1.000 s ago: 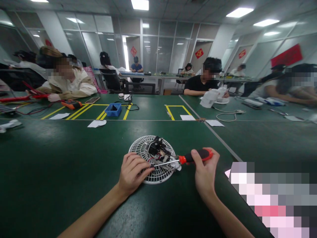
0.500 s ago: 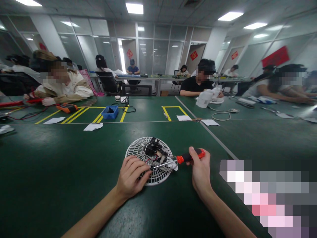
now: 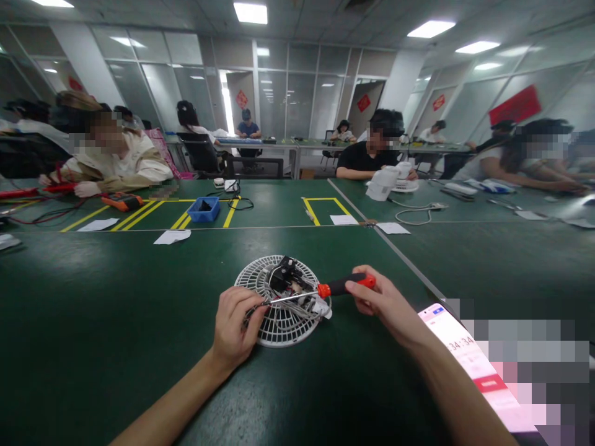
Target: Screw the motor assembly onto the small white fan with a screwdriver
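Note:
My right hand [image 3: 379,294] is closed around the red and black handle of a screwdriver [image 3: 341,285], its shaft pointing left. At the shaft's tip, the fingers of my left hand [image 3: 238,325] are pinched together; a small dark thing there is too small to name. Beneath lies a round white fan grille [image 3: 290,334], flat on the green table. On the grille sits a black motor assembly [image 3: 287,272] with loose wires and a white plastic piece [image 3: 321,308] at its right edge. My left hand hides the grille's left front rim.
A lit phone [image 3: 469,353] lies to the right of my right forearm. Further back are a blue bin [image 3: 203,209], paper slips [image 3: 171,237] and an orange meter [image 3: 123,201]. Across the table a person [image 3: 372,155] works beside a white appliance part [image 3: 382,183].
Both hands have shifted left and slightly up, the screwdriver with them. My right hand has changed its hold on the handle. The phone now shows more.

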The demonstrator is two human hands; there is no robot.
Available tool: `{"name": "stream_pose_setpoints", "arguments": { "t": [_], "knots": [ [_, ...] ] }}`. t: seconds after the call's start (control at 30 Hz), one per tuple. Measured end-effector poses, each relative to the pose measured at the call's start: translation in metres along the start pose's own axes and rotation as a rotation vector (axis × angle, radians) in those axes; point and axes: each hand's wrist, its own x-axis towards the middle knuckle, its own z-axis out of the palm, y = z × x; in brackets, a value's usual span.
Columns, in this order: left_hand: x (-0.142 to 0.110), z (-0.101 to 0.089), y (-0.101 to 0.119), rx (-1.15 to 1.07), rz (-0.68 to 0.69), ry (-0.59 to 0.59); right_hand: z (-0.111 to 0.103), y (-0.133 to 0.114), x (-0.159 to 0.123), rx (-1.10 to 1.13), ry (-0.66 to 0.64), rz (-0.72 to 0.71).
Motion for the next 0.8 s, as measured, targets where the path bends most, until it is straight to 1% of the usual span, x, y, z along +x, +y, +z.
{"name": "stream_pose_setpoints", "arguments": {
  "t": [0.1,0.23,0.33,0.43,0.53,0.67,0.8],
  "knots": [
    [-0.002,-0.001,-0.001,-0.017,0.003,-0.004,-0.010,-0.010,-0.003,-0.156,-0.135,0.093],
    [-0.007,-0.001,-0.003,-0.031,-0.032,0.022,-0.012,-0.013,-0.008,-0.317,-0.322,0.204],
    [-0.010,0.000,-0.005,-0.097,-0.040,0.046,-0.008,-0.011,-0.011,-0.370,-0.423,0.265],
    [-0.012,0.001,-0.007,-0.185,-0.011,0.060,-0.007,-0.010,-0.014,-0.388,-0.567,0.313],
    [-0.014,0.003,-0.009,-0.215,-0.009,0.061,-0.009,-0.010,-0.015,-0.394,-0.704,0.336],
    [-0.012,0.003,-0.009,-0.226,-0.037,0.049,-0.012,-0.008,-0.012,-0.377,-0.771,0.342],
    [-0.008,0.002,-0.005,-0.211,-0.018,0.000,-0.016,-0.006,-0.012,-0.314,-0.750,0.324]
  ]
}}
